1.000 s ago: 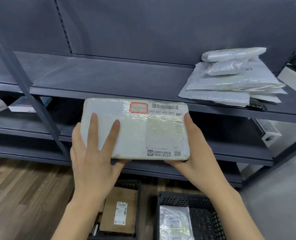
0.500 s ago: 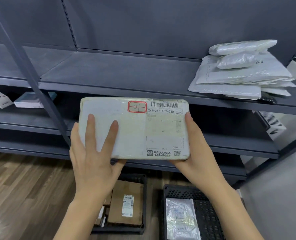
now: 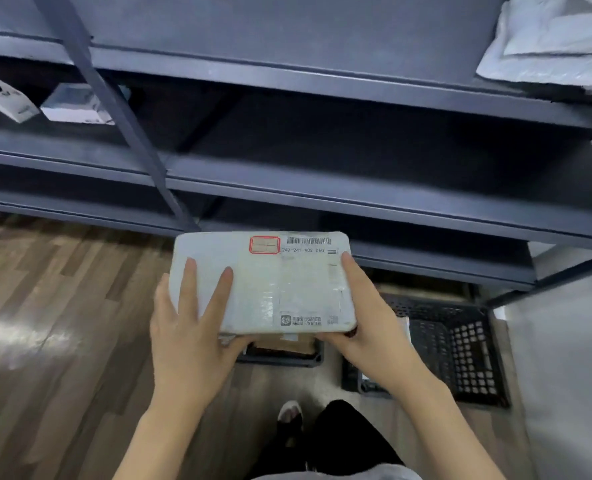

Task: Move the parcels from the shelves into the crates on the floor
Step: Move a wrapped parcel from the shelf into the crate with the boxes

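I hold a flat white parcel (image 3: pixel 270 282) with a barcode label and a red-framed sticker, level in front of me above the floor. My left hand (image 3: pixel 190 327) grips its left end, two fingers lying on top and the thumb underneath. My right hand (image 3: pixel 367 317) grips its right end from the side and below. Two dark crates stand on the floor under the parcel: the left crate (image 3: pixel 287 358) is mostly hidden by it, and the right crate (image 3: pixel 461 348) shows its perforated wall.
Dark metal shelves (image 3: pixel 322 188) with a slanted brace (image 3: pixel 121 109) run across in front. White mailer bags (image 3: pixel 557 39) lie on the upper shelf at right, two small boxes (image 3: pixel 45 102) on a left shelf. Wooden floor (image 3: pixel 52 323) spreads left; my foot (image 3: pixel 289 414) is below.
The view has tipped down towards the floor. The parcel, held in both hands, has come down from shelf height to just above the crates.
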`<state>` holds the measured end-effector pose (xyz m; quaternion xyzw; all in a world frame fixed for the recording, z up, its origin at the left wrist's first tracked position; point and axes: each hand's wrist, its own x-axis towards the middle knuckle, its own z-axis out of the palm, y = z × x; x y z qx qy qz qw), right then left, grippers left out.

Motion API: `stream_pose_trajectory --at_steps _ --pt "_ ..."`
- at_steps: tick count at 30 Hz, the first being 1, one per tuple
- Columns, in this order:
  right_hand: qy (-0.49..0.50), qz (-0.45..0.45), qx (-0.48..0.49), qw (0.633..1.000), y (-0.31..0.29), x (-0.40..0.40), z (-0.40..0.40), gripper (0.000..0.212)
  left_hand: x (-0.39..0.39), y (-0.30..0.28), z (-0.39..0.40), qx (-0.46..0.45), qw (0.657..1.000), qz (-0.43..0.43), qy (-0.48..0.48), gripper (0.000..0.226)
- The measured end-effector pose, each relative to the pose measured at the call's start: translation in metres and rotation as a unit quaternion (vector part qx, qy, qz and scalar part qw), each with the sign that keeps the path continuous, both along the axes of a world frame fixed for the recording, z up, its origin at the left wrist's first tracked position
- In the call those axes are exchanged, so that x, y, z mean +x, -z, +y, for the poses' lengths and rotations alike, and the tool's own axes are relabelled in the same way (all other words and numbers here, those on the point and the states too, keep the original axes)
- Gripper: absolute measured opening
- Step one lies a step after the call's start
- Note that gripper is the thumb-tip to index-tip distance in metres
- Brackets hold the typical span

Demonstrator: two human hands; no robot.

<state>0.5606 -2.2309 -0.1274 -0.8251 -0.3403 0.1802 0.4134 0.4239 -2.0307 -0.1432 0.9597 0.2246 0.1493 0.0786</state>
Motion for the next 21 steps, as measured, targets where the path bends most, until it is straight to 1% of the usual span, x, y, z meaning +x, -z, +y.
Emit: stream_pose_trajectory --at_steps 2,4,6,10,15,21 --pt "-0.002 0.019 -0.028 0.999 0.016 0.004 -0.008 0.101 0.005 0.019 -0.005 -0.024 0.999 0.031 0.007 0.100" --pt "0.007 0.037 -0.060 0.997 0.029 0.010 -0.018 0.103 0.015 0.036 -0.013 -0.042 0.997 0.063 0.018 0.107" --pt "0.020 0.066 -0.079 0.994 0.039 0.016 -0.028 0.102 0.026 0.052 -0.020 -0.049 0.994 0.089 0.029 0.108" --pt "0.042 0.096 -0.125 0.987 0.060 0.029 -0.036 0.106 0.042 0.073 -0.029 -0.036 0.989 0.139 0.032 0.108" --pt "-0.004 0.113 -0.150 0.982 0.085 0.053 -0.022 0.106 0.050 0.095 -0.026 -0.057 0.982 0.181 0.007 0.103" --pt "-0.067 0.115 -0.190 0.973 0.121 0.067 0.023 0.112 0.038 0.127 0.000 -0.103 0.972 0.209 -0.036 0.102"
